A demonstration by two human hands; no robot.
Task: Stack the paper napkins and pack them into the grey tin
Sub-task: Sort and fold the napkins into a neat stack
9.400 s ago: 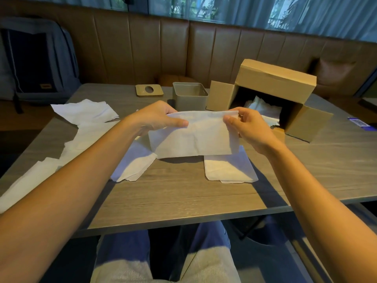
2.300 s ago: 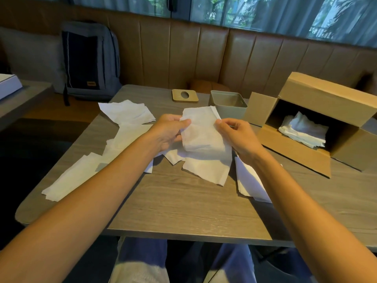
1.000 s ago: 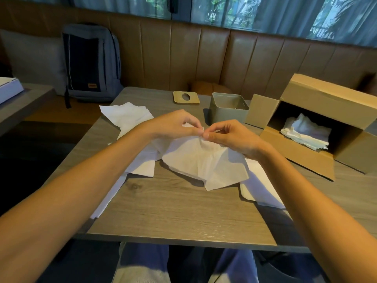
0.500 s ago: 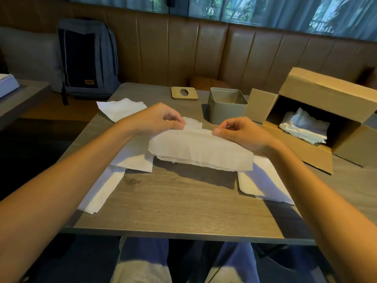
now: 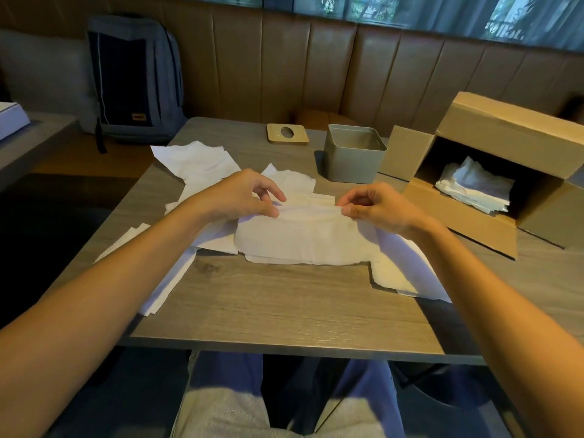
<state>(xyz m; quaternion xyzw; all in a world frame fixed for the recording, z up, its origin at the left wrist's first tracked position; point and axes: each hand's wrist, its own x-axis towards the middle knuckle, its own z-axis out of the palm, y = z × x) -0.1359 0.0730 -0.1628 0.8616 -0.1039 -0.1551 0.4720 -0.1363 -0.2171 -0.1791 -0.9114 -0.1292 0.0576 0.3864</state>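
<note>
A folded white paper napkin lies across the middle of the wooden table. My left hand pinches its upper left edge and my right hand pinches its upper right edge. Several loose napkins are spread to the left, and another napkin lies under my right wrist. The grey tin stands open and upright behind the hands, apart from them.
A tan square lid with a round hole lies left of the tin. An open cardboard box on its side at the right holds more napkins. A backpack leans on the brown bench behind.
The napkin, held up by one pinched point a second ago, has been folded into a wide strip and lowered onto the table. My hands have moved apart along its top edge.
</note>
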